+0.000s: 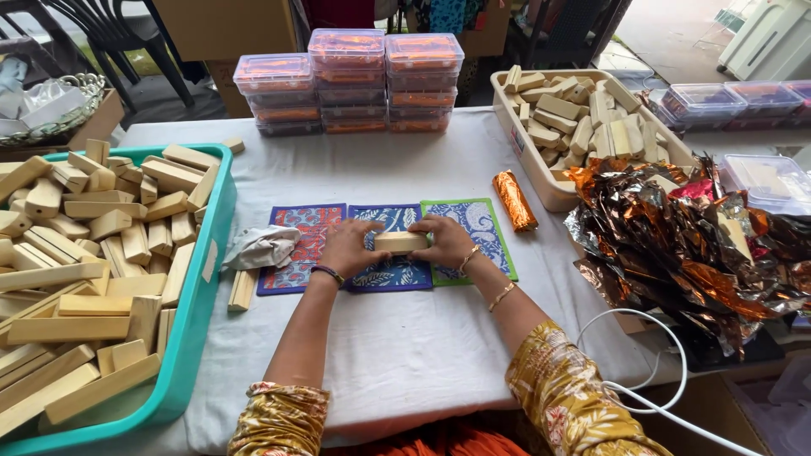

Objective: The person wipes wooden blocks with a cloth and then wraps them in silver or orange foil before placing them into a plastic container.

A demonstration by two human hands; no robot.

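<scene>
Pale unfinished wood, smooth and rectangular: a small block gripped at both ends, left hand clamped on its left end, right hand clamped on its right end, fingers curled over the top. Held just above the middle of three printed fabric squares laid edge to edge near the centre of the tabletop: a red-and-blue square on the left, a dark blue leaf-patterned square in the middle, a green-bordered blue square on the right. Draped over the tabletop, a white cloth, slightly wrinkled. Along the left edge, a teal plastic tub heaped with many similar wooden blocks, too many to count; toward the far right corner, a beige plastic tray filled with more. Beside the red square, a crumpled grey rag with two loose wooden sticks below it. Next to the green square, one block wrapped in shiny copper foil. At the right edge, a crinkled pile of copper and brown foil sheets. At the far edge, three stacks of clear lidded boxes with orange contents. Near the right front corner, a white cable.
</scene>
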